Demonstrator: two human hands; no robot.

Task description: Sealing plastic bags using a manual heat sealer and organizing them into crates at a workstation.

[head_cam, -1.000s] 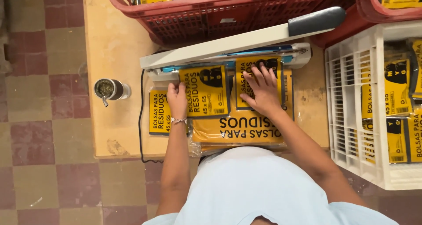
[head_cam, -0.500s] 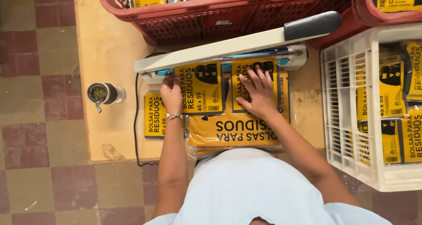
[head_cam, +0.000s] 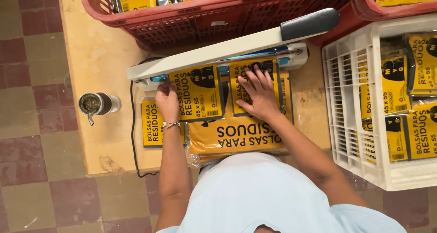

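Two yellow-and-black bag packets lie side by side under the raised arm of a white heat sealer [head_cam: 218, 51] with a dark handle. My left hand [head_cam: 167, 102] rests on the left edge of the left packet [head_cam: 198, 93], fingers curled over it. My right hand [head_cam: 259, 93] lies flat with fingers spread on the right packet [head_cam: 268, 68]. Both packets sit on a larger yellow packet stack [head_cam: 236, 135] at the table's near edge. Another small packet [head_cam: 152, 124] lies left of my wrist.
A red crate [head_cam: 218, 19] of packets stands behind the sealer, a second red crate [head_cam: 391, 5] at top right. A white crate [head_cam: 359, 124] with several packets stands on the right. A metal cup [head_cam: 96, 103] sits on the wooden table [head_cam: 100, 60]. A black cord [head_cam: 133, 137] hangs down.
The view has shifted slightly; my hands stay on the two packets under the sealer arm, with the right fingers spread a little more.
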